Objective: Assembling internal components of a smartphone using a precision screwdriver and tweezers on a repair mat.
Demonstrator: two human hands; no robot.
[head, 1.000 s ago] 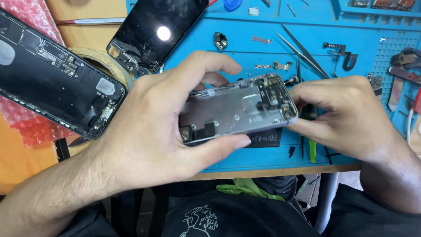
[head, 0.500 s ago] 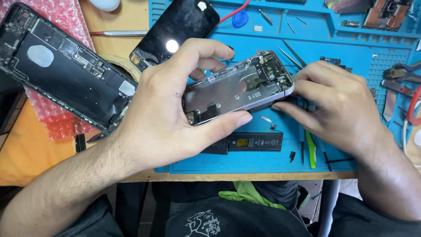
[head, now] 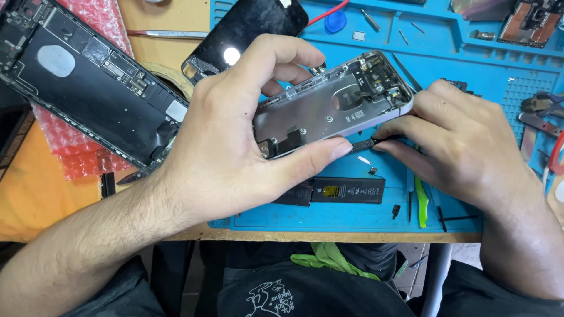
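My left hand (head: 235, 147) grips an opened silver phone housing (head: 329, 108) by its long edges, thumb on the near edge and fingers over the far edge, holding it tilted above the blue work mat (head: 487, 88). My right hand (head: 464, 147) pinches a thin black screwdriver (head: 364, 144) whose tip lies against the near edge of the housing. A black phone battery (head: 343, 191) lies flat on the mat just below the housing.
A larger opened black phone body (head: 88, 82) rests on red bubble wrap (head: 97, 20) at the left. A cracked black screen (head: 247, 32) lies behind my left hand. Screws, tweezers, a green pry tool (head: 420, 202) and other parts dot the mat; pliers (head: 543, 108) lie at the right edge.
The housing has stayed in my left hand, shifting slightly right in view. My right hand now holds the screwdriver against the housing's near edge.
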